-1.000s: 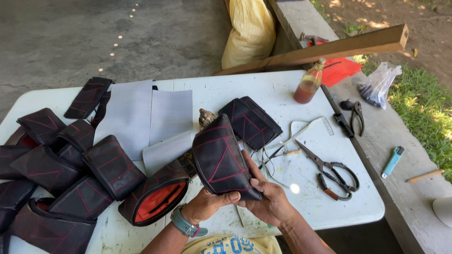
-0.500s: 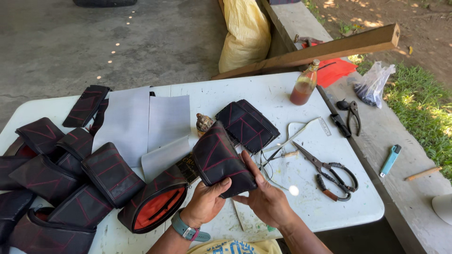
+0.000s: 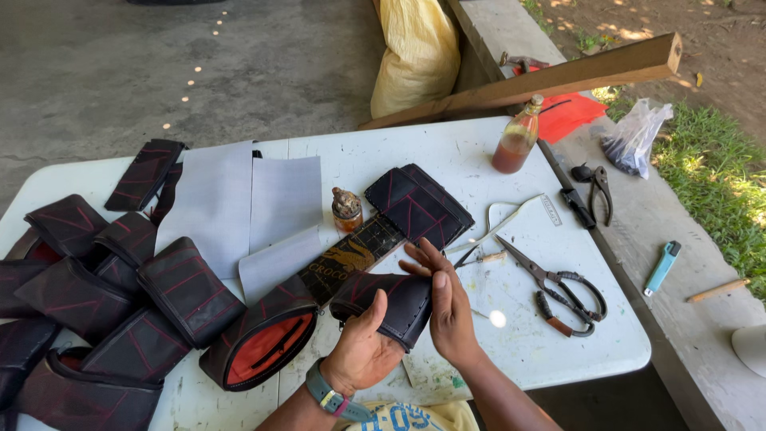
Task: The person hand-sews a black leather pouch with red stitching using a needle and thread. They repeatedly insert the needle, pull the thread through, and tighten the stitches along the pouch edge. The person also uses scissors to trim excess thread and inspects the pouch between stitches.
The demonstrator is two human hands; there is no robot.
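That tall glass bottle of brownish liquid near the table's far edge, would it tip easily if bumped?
Probably: the bottle stands upright, tall and narrow. Being partly filled likely steadies it somewhat. It looks like glass, so a fall could break it.

A black rubber-like pouch with thin red stitched lines [image 3: 392, 302] sits in the lower middle of the frame, lifted just above the desk. It lies on its side, roughly horizontal, its curved body bent into a rounded, folded form. The left end is pinched and partly hidden; the right end shows a dark edge seam. Its surface looks matte and slightly creased.
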